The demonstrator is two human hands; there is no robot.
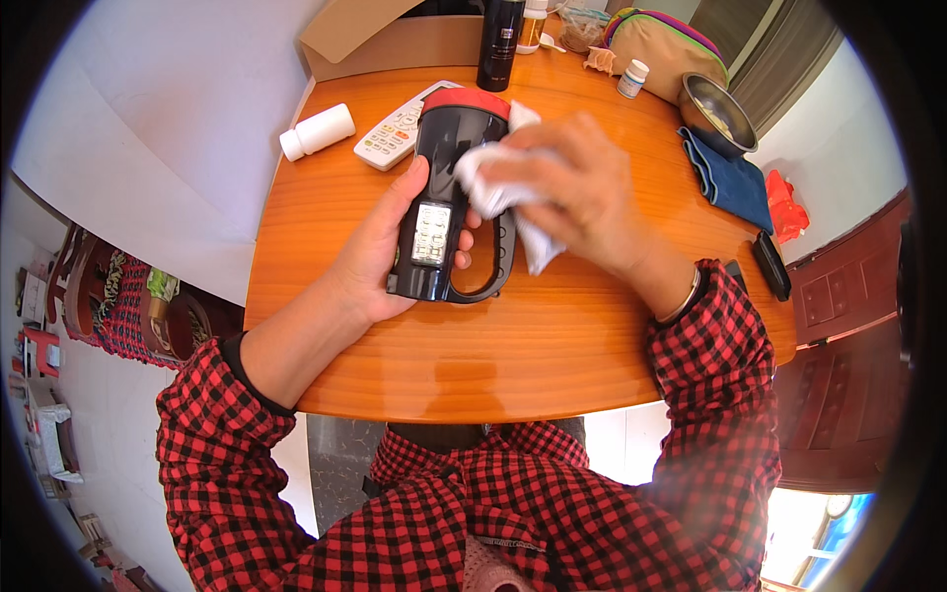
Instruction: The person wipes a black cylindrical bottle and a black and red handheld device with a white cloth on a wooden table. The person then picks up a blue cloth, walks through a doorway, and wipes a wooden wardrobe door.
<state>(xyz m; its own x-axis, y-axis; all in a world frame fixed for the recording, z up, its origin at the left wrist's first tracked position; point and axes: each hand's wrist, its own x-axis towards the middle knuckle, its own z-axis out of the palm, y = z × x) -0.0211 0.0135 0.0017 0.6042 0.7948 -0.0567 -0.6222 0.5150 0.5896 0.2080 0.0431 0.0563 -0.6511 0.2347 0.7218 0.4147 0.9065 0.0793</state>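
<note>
Gripped in my left hand (377,251) is a black flashlight (451,163) with a red head rim, a loop handle and a side LED panel (431,234). Its red end points away from me, and it is held above the wooden table (473,355). My right hand (577,185), slightly blurred, pinches a crumpled white cloth (503,177) against the flashlight's right side, near the upper end of the handle. Part of the cloth hangs below my fingers. Behind the flashlight lies a white remote control (388,140), partly covered by it.
A white bottle (318,132) lies at left. Toward the back stand a cardboard box (407,48), a black spray can (501,44) and a small pill bottle (632,78). Along the right are a beige pouch (658,52), a metal bowl (716,115), a folded blue cloth (729,177) and a black case (772,265).
</note>
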